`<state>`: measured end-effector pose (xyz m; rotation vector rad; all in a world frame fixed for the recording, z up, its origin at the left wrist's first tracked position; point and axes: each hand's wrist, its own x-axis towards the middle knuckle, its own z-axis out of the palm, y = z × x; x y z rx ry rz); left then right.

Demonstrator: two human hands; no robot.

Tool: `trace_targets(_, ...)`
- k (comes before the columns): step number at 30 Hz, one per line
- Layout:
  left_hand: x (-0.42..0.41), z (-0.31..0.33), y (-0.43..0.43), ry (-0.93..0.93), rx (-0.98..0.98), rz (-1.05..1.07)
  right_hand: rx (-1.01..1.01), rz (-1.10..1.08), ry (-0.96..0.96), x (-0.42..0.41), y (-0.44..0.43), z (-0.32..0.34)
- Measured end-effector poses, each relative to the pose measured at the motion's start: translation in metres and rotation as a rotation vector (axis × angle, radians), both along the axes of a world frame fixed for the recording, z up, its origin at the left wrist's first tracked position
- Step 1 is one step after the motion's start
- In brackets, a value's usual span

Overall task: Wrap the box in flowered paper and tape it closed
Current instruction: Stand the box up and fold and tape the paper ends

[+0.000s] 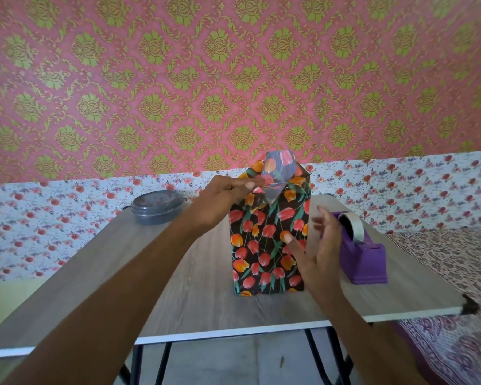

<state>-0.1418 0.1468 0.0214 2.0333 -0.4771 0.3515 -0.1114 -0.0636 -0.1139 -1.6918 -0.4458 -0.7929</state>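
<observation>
Fingers: your left fingers [242, 186] pinch the flap [278, 173] of paper [295, 218] at the top of the box [267, 254], thumb against forefinger; your right fingers [325, 218] are spread and loose, gripping nothing.
Left: your left hand [220, 201] comes in from the near left, up at the box's top left corner.
Right: your right hand [321, 254] hangs just right of the box, between it and the dispenser [367, 262], palm turned left. Its thumb tip lies over the box's front face; you can't tell whether it touches.
Box: upright at mid table [178, 273], tall, front covered in dark paper with red and orange tulips; a seam runs down the front.
Flap: pointed, pale underside showing, standing up above the top edge, not folded flat.
Dispenser: purple, on the table right of the box, a tape roll [357, 226] seated in it.
Tub: grey round tub [157, 207], lid on, far left on the table.
Table: wood-grain top, white edge, dark legs.
Wall: the wall [233, 79] is pink with green-gold pattern above, a flowered band below.
</observation>
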Motion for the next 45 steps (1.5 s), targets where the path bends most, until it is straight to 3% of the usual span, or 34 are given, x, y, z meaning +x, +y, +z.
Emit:
trace_targets(3,-0.002,0.001,0.001,0.034,0.000,0.032,-0.143,-0.189,-0.372,-0.010,0.003,0.044)
trace_targets(5,-0.002,0.001,0.001,0.057,0.021,0.058,-0.276,-0.249,-0.475,-0.016,0.009,0.072)
trace_targets(12,-0.006,0.003,-0.003,0.061,-0.019,0.100,-0.657,-0.377,-0.398,-0.017,0.029,0.120)
trace_targets(15,-0.004,0.002,-0.003,0.067,-0.035,0.141,-0.636,-0.324,-0.374,-0.020,0.031,0.130)
trace_targets(22,-0.005,0.001,-0.003,0.032,-0.090,0.080,-0.686,-0.260,-0.577,-0.025,0.033,0.138)
trace_targets(28,0.000,-0.003,0.000,-0.002,-0.087,0.000,-0.761,-0.454,-0.729,-0.039,0.025,0.114)
trace_targets(32,0.001,-0.005,0.001,-0.014,-0.095,-0.015,-0.799,-0.460,-0.762,-0.042,0.024,0.102)
trace_targets(38,-0.002,-0.003,0.000,-0.038,-0.077,-0.022,-0.844,-0.333,-0.633,-0.032,0.015,0.119)
trace_targets(45,0.000,-0.005,0.001,-0.056,-0.068,-0.030,-0.876,-0.325,-0.793,-0.036,0.012,0.121)
